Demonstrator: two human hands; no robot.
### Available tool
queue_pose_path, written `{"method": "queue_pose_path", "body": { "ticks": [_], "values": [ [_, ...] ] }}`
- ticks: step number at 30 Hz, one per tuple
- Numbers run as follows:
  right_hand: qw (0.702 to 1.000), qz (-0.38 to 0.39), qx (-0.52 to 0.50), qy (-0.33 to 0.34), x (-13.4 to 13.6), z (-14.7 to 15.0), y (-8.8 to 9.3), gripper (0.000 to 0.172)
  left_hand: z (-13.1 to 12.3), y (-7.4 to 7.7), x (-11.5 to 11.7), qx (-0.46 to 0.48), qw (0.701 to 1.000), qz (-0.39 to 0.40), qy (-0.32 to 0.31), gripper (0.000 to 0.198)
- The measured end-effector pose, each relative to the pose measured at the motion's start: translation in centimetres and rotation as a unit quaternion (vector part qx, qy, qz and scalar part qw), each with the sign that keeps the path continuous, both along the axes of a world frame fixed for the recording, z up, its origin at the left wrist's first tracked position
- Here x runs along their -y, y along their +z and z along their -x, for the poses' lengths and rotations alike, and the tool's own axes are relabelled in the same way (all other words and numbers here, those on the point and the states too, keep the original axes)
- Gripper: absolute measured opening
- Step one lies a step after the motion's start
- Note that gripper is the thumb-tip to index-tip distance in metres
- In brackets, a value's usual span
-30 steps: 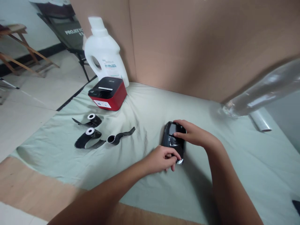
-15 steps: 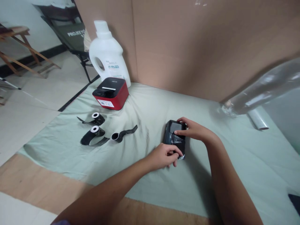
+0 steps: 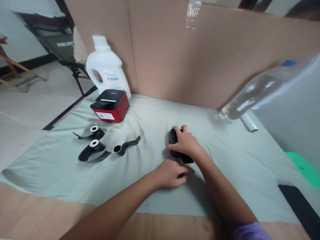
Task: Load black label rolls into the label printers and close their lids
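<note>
A small black device (image 3: 172, 137) rests on the pale green cloth (image 3: 150, 116). My right hand (image 3: 186, 141) grips it from above, with fingers bent over its top and right side and hiding much of it. A dark flap or strip (image 3: 187, 159) sticks out at the device's near end. Just below that end, my left hand (image 3: 172, 174) has its fingers curled, the index finger pointing right; whether anything is between the fingers is too small to tell.
Left on the cloth are black rolls (image 3: 98, 134) with loose strips, a red and black printer (image 3: 117, 110) and a white jug (image 3: 107, 66). At right are a clear bottle (image 3: 250, 91), a white tube (image 3: 249, 121) and a dark flat object (image 3: 297, 203). Cardboard (image 3: 170, 53) stands behind.
My right hand has moved over the device and now covers most of it. My left hand has moved slightly away from its near end. The whole view has shifted, showing more at the right.
</note>
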State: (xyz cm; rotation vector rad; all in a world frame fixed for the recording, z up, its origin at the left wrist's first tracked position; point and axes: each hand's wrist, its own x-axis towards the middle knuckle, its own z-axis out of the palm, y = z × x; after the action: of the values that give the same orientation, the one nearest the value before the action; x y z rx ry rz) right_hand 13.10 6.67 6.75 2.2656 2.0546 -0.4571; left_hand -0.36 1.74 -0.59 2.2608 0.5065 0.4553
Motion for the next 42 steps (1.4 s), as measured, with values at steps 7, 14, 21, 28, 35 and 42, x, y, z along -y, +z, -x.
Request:
{"method": "queue_pose_path", "body": {
  "ticks": [7, 14, 21, 28, 35, 42],
  "values": [
    [0.996, -0.081, -0.006, -0.036, 4.0, -1.2, -1.7, 0.087, -0.4, -0.6, 0.3, -0.029, 0.998, -0.055, -0.012, 0.025],
    [0.985, -0.155, -0.070, -0.036, 5.1, -4.1, -2.3, 0.087, -0.4, -0.3, 0.9, -0.049, 0.994, -0.098, -0.012, 0.022],
    [0.957, -0.224, 0.005, -0.185, 5.6, -21.3, -2.2, 0.088, -0.4, -0.4, 1.0, -0.048, 0.992, -0.118, -0.019, 0.022],
    [0.936, -0.187, 0.023, -0.296, 5.0, -31.3, -3.5, 0.091, -0.4, -0.2, 0.9, -0.040, 0.993, -0.110, -0.021, 0.022],
    [0.937, -0.134, 0.043, -0.319, 4.9, -30.6, -4.0, 0.091, -0.5, -0.5, 1.0, -0.062, 0.991, -0.118, -0.019, 0.022],
    [0.922, -0.208, 0.218, -0.244, 4.1, -25.0, -2.9, 0.078, 8.5, 4.5, -0.7, 0.096, 0.972, -0.194, 0.088, 0.024]
  ]
}}
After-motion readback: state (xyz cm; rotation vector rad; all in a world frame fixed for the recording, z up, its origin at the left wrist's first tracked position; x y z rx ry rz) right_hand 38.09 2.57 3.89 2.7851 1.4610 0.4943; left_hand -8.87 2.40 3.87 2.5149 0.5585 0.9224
